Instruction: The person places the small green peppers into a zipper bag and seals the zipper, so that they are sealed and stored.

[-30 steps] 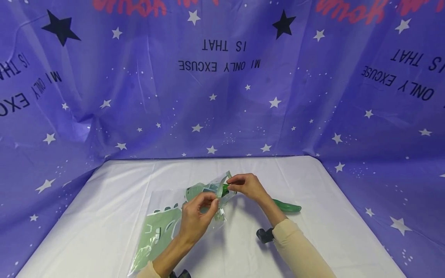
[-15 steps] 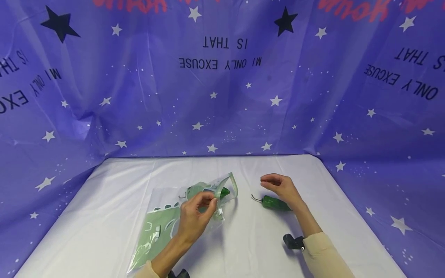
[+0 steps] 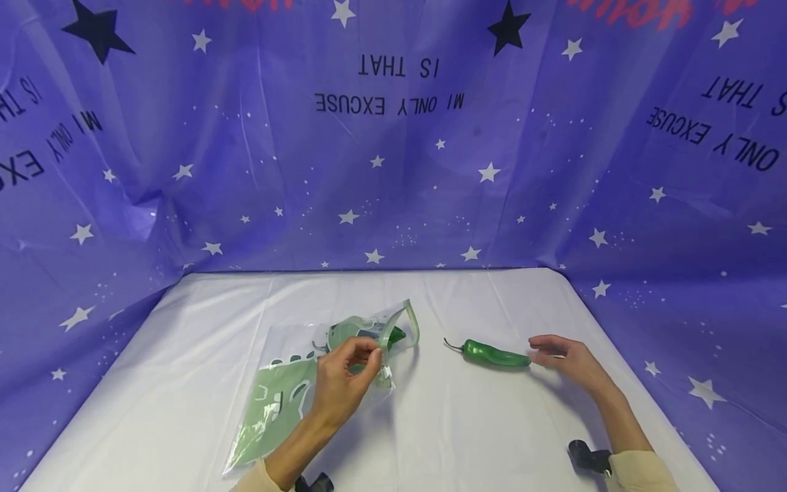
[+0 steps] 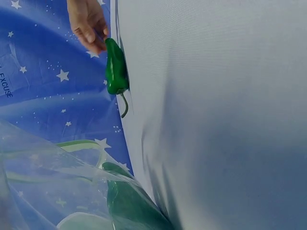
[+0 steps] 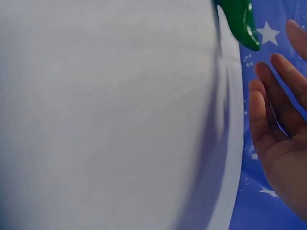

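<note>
My left hand [image 3: 347, 376] pinches the rim of a clear zip bag [image 3: 261, 410] printed with a green cartoon figure. The bag's mouth gapes toward the right, and a green pepper [image 3: 396, 335] shows inside it near the opening. A second green chili pepper [image 3: 494, 354] lies on the table, its thin stem pointing left toward the bag. Just past this pepper's tip is my right hand [image 3: 568, 360], holding nothing, its fingers relaxed and the thumb apart from them. In the right wrist view the pepper's tip [image 5: 249, 38] is close above the fingertips.
A white cloth [image 3: 455, 437] covers the table. Behind it and at both sides hangs a purple-blue curtain [image 3: 393, 171] with stars and lettering. Dark wrist cameras [image 3: 589, 456] sit at the wrists.
My right hand has left the bag's mouth and moved right, past the loose pepper to its tip. The left hand keeps its pinch on the bag, almost unmoved.
</note>
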Demonstrator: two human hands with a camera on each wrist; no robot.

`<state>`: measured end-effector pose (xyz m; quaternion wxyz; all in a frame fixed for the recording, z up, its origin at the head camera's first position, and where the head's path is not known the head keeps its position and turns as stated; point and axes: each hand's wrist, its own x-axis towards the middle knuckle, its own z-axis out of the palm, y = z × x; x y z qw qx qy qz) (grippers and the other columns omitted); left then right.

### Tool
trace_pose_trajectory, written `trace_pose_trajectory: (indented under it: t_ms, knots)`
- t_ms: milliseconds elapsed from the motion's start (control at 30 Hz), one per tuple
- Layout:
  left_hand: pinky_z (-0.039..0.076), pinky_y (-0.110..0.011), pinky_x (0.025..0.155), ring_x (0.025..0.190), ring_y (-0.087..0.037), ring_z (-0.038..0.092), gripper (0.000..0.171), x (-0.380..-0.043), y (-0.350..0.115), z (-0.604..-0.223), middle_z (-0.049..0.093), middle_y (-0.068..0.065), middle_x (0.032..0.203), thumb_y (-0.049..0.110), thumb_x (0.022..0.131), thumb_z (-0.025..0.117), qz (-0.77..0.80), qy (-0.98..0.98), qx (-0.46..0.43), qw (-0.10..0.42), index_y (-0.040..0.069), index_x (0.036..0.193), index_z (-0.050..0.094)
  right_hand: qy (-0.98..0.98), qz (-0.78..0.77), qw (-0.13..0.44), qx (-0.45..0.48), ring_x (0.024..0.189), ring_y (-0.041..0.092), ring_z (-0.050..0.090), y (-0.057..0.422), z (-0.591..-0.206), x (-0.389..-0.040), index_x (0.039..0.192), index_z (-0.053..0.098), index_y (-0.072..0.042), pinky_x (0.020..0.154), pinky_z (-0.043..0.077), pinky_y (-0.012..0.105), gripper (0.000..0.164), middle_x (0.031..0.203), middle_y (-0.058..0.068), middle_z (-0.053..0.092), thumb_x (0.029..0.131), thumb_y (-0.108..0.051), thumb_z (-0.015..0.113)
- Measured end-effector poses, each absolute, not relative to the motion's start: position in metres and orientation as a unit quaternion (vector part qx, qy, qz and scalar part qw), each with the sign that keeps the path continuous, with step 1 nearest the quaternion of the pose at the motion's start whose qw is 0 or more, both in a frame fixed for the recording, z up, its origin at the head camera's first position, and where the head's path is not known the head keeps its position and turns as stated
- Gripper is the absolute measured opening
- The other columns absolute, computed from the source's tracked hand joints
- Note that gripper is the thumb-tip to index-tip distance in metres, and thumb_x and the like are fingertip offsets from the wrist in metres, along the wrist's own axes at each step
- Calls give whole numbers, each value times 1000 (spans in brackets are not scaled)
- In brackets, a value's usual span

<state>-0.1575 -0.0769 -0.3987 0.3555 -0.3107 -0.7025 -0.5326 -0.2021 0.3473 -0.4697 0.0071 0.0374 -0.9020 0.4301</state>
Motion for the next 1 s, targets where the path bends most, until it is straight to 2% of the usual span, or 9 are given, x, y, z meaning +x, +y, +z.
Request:
trace_pose_trajectory:
  t_ms: [267,400,633,800,1000]
  knots:
    - [52,-20,57,60,-21,63,20,-157,-79,-399,64,-11,72,-19,72,67,-541,-696,-308,356,-3,83,62,-890,450,-24,70,91,11,63,348,-477,-201,118,62,2,77,48,22,45,106,13,67,83,-23,73]
    - [52,-19,56,58,-21,63,21,-156,-80,-400,65,-11,72,-19,71,68,-547,-694,-306,354,-3,83,62,-890,450,-28,69,88,12,64,345,-479,-202,115,64,1,77,49,24,39,100,11,69,84,-21,73]
    - [51,-19,54,57,-20,64,20,-154,-84,-402,65,-11,71,-19,70,68,-549,-699,-297,350,-4,81,62,-903,426,-18,47,92,16,60,339,-481,-206,109,69,-6,75,47,27,33,100,6,69,83,-27,73]
    - [51,-19,54,57,-22,63,19,-154,-86,-403,65,-12,70,-20,70,68,-556,-703,-282,341,-4,81,62,-905,424,-23,25,87,16,60,338,-483,-208,107,70,-7,71,47,27,32,97,6,70,82,-28,74]
    - [51,-19,53,57,-23,62,18,-152,-87,-402,65,-12,70,-19,71,67,-553,-713,-271,336,-4,80,63,-899,438,-11,2,90,14,62,335,-480,-213,107,70,-10,76,48,28,36,97,3,70,82,-35,73]
